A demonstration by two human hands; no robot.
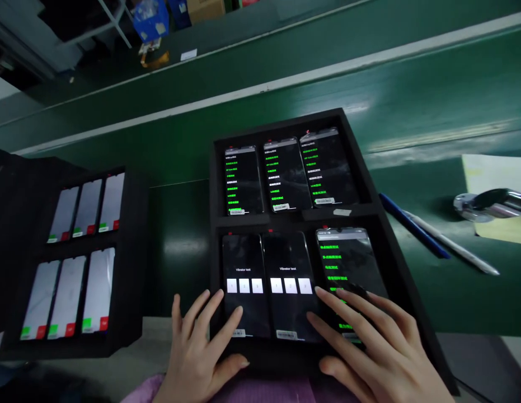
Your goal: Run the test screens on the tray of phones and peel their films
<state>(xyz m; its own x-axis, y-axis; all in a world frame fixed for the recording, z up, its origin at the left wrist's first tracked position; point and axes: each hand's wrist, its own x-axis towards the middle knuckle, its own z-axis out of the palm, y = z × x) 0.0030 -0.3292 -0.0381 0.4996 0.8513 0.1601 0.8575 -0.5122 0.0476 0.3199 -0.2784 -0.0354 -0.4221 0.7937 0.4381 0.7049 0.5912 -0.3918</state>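
Phones [244, 308] lie in black tray [281, 361]; over them, left hand [201, 347] and right hand [380, 347] spread open, gripping nothing.

One camera, worn on the person's head, looks forward and down over the table [461, 302]. It sits close above the near tray [243, 222], which takes up the middle and lower middle of the frame and widens toward the bottom; the phones [287, 308] in it face the lens. Purple clothing [268, 392] edges into the bottom. The other tray [130, 224] falls at left. A white strip [327, 71] climbs rightward across the upper half, and a blue bin [151, 25] appears farther off, upper left.
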